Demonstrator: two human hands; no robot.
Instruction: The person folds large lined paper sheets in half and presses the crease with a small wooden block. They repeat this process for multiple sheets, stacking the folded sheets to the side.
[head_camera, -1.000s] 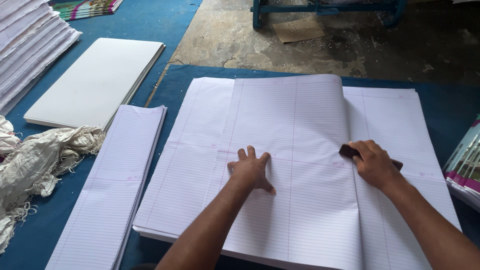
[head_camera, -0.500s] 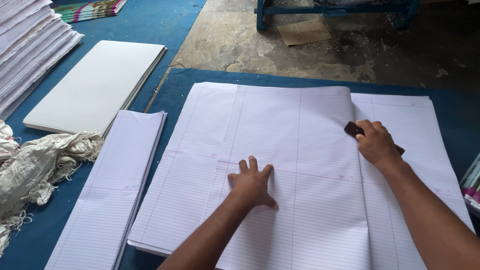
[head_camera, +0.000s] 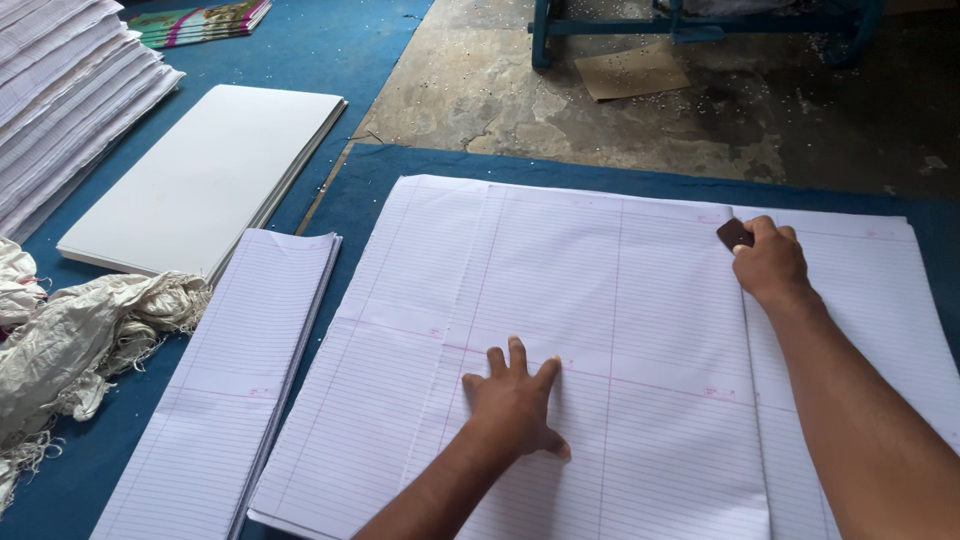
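A big stack of white ruled paper sheets (head_camera: 600, 330) lies flat on the blue floor mat (head_camera: 360, 200), near the mat's far edge. The top sheet is folded over, with its fold line on the right. The right hand (head_camera: 768, 265) presses a small dark brown block (head_camera: 733, 234) on the far end of that fold, fingers closed around the block. The left hand (head_camera: 515, 400) lies flat on the middle of the sheet, fingers spread apart (holding nothing). Just left of the stack lies a narrow pile of folded ruled sheets (head_camera: 235, 380). Beyond it sits a plain white board stack (head_camera: 205, 175). A crumpled white woven sack (head_camera: 80, 335) rests by the mat's left edge.
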